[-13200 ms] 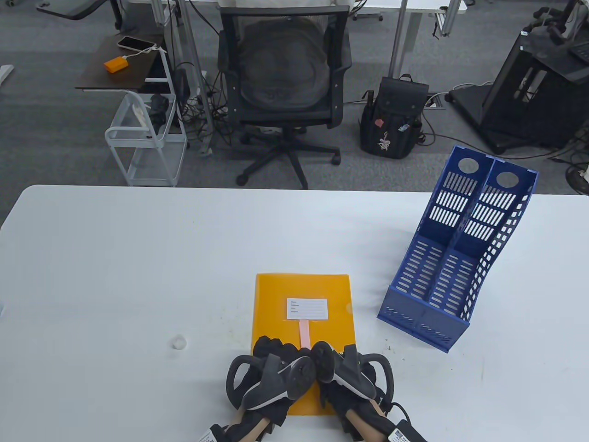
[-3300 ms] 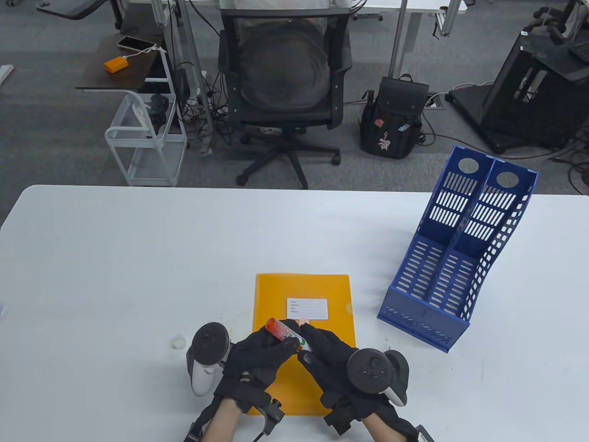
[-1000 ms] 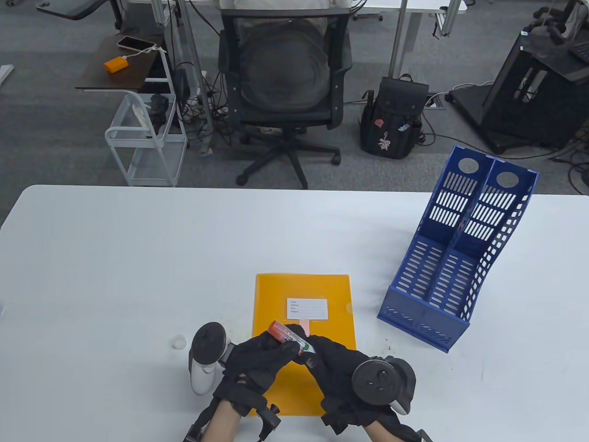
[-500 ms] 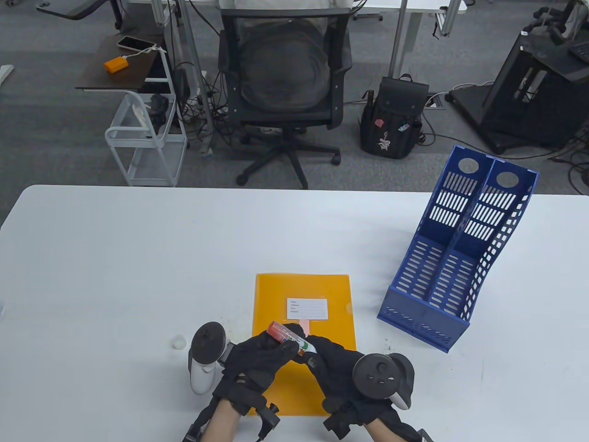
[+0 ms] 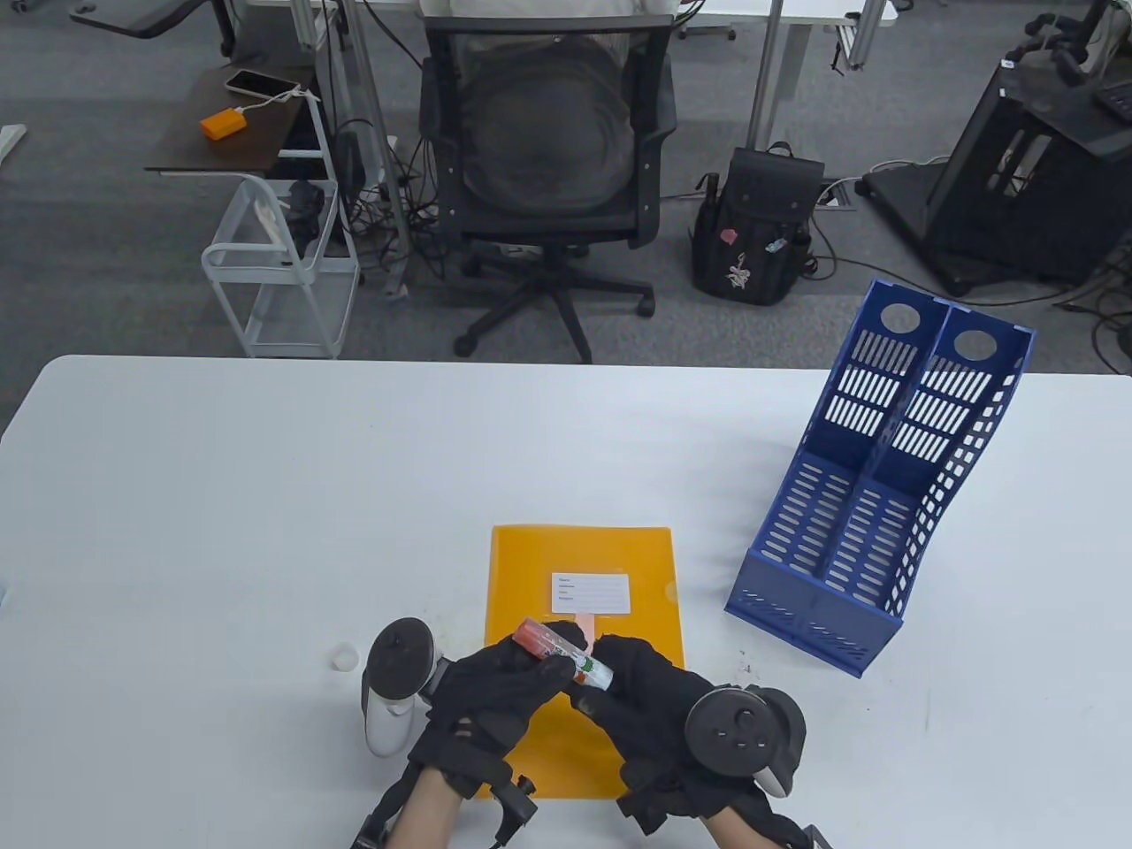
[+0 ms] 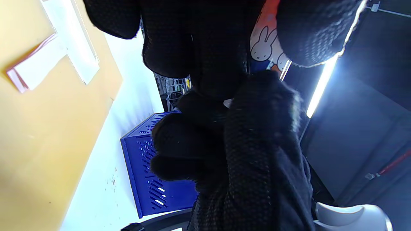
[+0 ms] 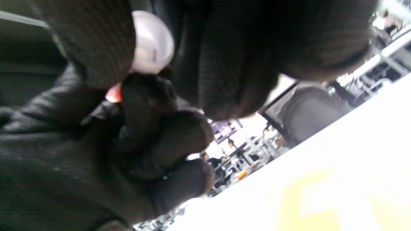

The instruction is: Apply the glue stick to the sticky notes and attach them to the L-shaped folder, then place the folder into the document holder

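A: Where's our red-capped glue stick (image 5: pixel 563 653)?

B: Both our gloved hands grip it together, left hand (image 5: pixel 495 685) and right hand (image 5: pixel 650 694), over the flat orange plastic folder (image 5: pixel 619 553), beside the pink sticky-note strip (image 5: pixel 585 625).

We get even, bright overhead light in the table view: sharp focus, soft short shadows under the document holder (image 5: pixel 871 495) and gloves, mild wide-angle bowing at the table (image 5: pixel 265 495) edge. Left wrist view is harsh: a ceiling strip light (image 6: pixel 324 78) flares white w/ a blue halo, the left hand (image 6: pixel 205 45) goes near-black, the folder (image 6: pixel 48 134) blurs close up. Right wrist view is soft throughout, smeared; the tabletop is blown out to white at lower right.
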`<action>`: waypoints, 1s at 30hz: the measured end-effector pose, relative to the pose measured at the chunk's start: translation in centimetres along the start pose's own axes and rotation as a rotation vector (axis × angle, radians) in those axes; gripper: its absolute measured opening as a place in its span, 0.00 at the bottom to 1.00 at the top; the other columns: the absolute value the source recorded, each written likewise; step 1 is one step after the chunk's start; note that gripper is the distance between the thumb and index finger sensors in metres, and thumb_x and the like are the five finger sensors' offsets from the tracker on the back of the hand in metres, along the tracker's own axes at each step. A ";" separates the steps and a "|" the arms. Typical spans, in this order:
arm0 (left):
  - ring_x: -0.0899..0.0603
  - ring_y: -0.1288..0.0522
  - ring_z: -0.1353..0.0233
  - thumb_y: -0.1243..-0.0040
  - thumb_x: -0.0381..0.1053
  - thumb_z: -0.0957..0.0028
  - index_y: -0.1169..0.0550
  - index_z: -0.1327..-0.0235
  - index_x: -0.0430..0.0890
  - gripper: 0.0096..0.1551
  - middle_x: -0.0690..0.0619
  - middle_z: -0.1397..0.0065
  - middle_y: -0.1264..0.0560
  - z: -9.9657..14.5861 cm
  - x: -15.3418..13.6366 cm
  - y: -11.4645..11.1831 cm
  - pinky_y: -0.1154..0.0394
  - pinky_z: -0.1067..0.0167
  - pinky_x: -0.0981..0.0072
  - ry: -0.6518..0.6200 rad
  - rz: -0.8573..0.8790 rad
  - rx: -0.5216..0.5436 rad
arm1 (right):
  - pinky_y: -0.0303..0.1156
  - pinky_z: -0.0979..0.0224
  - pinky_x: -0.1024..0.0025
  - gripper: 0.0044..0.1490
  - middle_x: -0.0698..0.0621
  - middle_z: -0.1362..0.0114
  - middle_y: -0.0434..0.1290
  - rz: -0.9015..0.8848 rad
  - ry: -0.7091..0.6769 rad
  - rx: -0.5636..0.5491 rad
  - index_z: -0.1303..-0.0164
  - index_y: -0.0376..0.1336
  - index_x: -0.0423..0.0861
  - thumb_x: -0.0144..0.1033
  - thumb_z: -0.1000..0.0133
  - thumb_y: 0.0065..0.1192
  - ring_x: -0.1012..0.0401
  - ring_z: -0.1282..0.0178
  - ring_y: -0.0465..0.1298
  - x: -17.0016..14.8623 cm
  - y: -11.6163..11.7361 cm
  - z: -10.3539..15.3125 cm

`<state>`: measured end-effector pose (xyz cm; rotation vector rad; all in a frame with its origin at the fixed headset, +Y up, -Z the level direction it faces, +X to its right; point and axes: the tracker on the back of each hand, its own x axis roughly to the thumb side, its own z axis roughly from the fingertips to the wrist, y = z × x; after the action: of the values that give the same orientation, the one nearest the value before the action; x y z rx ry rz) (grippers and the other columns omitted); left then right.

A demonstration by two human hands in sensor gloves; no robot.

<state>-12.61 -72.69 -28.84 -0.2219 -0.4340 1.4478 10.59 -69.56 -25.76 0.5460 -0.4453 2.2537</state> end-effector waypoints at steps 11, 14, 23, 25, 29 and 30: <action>0.42 0.20 0.34 0.34 0.65 0.51 0.21 0.36 0.46 0.36 0.51 0.47 0.13 0.0 0.0 -0.1 0.31 0.31 0.37 0.001 0.002 -0.012 | 0.81 0.60 0.57 0.43 0.42 0.48 0.79 -0.015 0.011 0.022 0.42 0.65 0.34 0.54 0.54 0.73 0.54 0.61 0.84 -0.1 0.1 -0.1; 0.42 0.20 0.34 0.35 0.65 0.51 0.21 0.36 0.46 0.36 0.52 0.48 0.12 0.0 0.1 0.0 0.31 0.32 0.38 -0.003 0.001 0.003 | 0.81 0.60 0.56 0.44 0.42 0.46 0.79 -0.026 -0.006 0.016 0.40 0.65 0.35 0.57 0.52 0.71 0.52 0.61 0.84 -0.4 0.1 0.0; 0.42 0.20 0.34 0.34 0.64 0.52 0.21 0.35 0.46 0.36 0.51 0.47 0.13 -0.1 0.0 -0.2 0.32 0.32 0.37 0.006 -0.017 -0.012 | 0.81 0.60 0.57 0.43 0.41 0.47 0.80 0.032 -0.002 0.015 0.42 0.65 0.34 0.54 0.54 0.72 0.53 0.60 0.84 0.1 0.0 -0.1; 0.42 0.20 0.34 0.34 0.65 0.52 0.21 0.36 0.46 0.36 0.51 0.48 0.12 -0.1 0.0 -0.1 0.31 0.32 0.37 0.002 -0.017 -0.004 | 0.81 0.60 0.57 0.43 0.42 0.47 0.80 0.029 -0.010 -0.005 0.42 0.66 0.35 0.56 0.54 0.73 0.54 0.61 0.85 -0.1 0.0 0.0; 0.42 0.20 0.35 0.34 0.64 0.52 0.21 0.37 0.45 0.36 0.50 0.48 0.12 0.1 -0.2 0.2 0.31 0.32 0.37 0.010 -0.004 0.015 | 0.80 0.61 0.54 0.46 0.34 0.43 0.80 -0.053 0.009 0.109 0.38 0.68 0.30 0.58 0.45 0.51 0.48 0.59 0.85 -0.5 0.5 -0.1; 0.41 0.20 0.35 0.34 0.64 0.52 0.20 0.37 0.44 0.35 0.49 0.49 0.12 0.0 -0.2 0.2 0.31 0.32 0.37 0.016 -0.003 0.012 | 0.80 0.61 0.54 0.43 0.34 0.46 0.82 -0.060 0.012 0.145 0.40 0.69 0.29 0.55 0.44 0.51 0.47 0.59 0.85 -0.5 0.6 -0.2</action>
<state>-12.81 -72.90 -28.93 -0.2226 -0.4121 1.4446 10.39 -70.20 -26.24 0.6112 -0.2576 2.2412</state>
